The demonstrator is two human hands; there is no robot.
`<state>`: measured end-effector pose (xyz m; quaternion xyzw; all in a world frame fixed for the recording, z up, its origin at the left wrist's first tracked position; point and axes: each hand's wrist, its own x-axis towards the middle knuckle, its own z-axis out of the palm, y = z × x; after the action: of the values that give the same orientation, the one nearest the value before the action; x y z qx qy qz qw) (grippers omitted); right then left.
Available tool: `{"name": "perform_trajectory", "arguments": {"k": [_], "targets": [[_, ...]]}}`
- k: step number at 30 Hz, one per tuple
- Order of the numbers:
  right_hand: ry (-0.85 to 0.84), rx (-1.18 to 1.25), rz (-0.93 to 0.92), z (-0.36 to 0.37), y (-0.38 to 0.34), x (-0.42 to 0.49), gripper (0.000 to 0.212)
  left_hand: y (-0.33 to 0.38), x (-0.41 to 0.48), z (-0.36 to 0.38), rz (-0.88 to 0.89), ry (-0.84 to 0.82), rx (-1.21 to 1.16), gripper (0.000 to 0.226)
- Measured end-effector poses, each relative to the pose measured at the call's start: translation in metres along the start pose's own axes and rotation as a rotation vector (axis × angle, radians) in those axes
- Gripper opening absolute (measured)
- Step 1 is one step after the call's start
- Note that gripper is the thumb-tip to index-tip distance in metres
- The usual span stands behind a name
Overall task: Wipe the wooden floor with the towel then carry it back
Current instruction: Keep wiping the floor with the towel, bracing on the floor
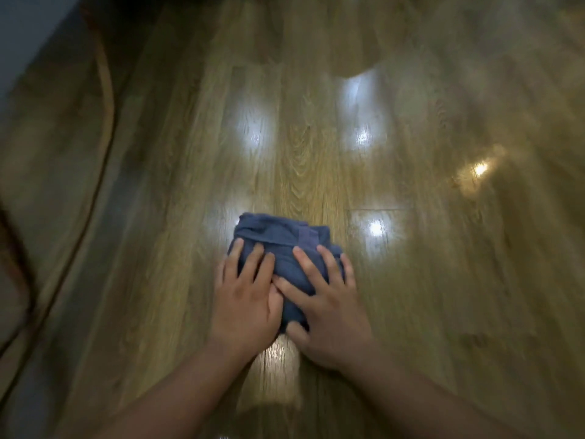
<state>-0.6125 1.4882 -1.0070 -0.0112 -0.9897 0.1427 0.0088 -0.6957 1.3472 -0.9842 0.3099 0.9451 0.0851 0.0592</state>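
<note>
A: Your towel (278, 242) is folded into a thick blue pad. It lies flat on the wooden floor (316, 147), out on the open boards and well apart from the floor's left edge, where something grey (22, 42) rises, too blurred to name.

B: You have both hands on its near half. Your left hand (245, 299) and right hand (326, 302) sit side by side and touch along their inner edges. Your fingers (257, 264) are straight and spread, so you're pressing down on the towel, not gripping it.

A: That suits wiping. Flat palms spread your weight over the pad, so more cloth meets the boards. The folded bulk also gives you something firm to push.

B: Your right thumb rests against the pad's near edge. I judge it stops the cloth sliding back toward you on a forward stroke.

A: The far half of the towel sticks out past your fingertips, so it would lead that stroke.

B: The boards around the pad shine with lamp reflections. I cannot tell whether that is damp or only gloss. By my reckoning the carrying back is not yet begun, because you would have to curl your fingers round the pad first.
</note>
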Motion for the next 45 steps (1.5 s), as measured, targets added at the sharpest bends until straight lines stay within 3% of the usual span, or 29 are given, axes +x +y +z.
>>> {"name": "perform_trajectory", "arguments": {"k": [4,9,14,19,23,25,27,30,35,38,42,45], "targets": [[-0.061,-0.046,-0.121,-0.021,0.045,0.053,0.071,-0.005,0.057,-0.006,0.014,0.004,0.013,0.061],[-0.013,-0.118,0.016,-0.038,0.094,0.183,0.084,-0.019,0.200,-0.008,-0.054,0.146,0.030,0.058],[0.036,-0.134,-0.007,-0.027,0.120,0.231,0.075,-0.035,0.247,0.008,-0.089,0.207,0.067,0.062],[-0.006,-0.069,0.113,-0.035,0.082,0.171,0.059,-0.008,0.189,0.001,-0.128,0.066,0.112,0.058],[0.101,0.071,0.118,-0.021,0.044,-0.050,0.046,0.064,0.004,0.026,0.078,-0.107,0.026,0.066],[0.036,0.000,0.175,-0.022,0.041,-0.125,0.032,0.094,-0.053,0.038,0.214,-0.115,-0.046,0.057],[0.046,0.003,0.134,-0.031,0.063,-0.121,0.028,0.103,-0.042,0.038,0.243,-0.116,-0.097,0.055],[0.079,0.030,-0.009,-0.051,0.111,-0.051,0.056,0.101,0.035,0.034,0.245,0.041,-0.085,0.063],[-0.040,-0.091,0.082,-0.074,0.204,0.097,0.080,0.111,0.206,0.031,0.037,0.044,0.001,0.068],[-0.074,-0.066,0.136,-0.079,0.226,0.141,0.074,0.115,0.252,0.033,-0.017,0.059,0.060,0.063],[0.069,0.103,0.372,-0.071,0.178,0.102,0.042,0.127,0.208,0.033,0.018,0.058,0.048,0.057],[0.253,0.294,0.490,-0.058,0.131,-0.034,0.039,0.158,0.089,0.045,0.126,0.019,-0.044,0.059]]}}
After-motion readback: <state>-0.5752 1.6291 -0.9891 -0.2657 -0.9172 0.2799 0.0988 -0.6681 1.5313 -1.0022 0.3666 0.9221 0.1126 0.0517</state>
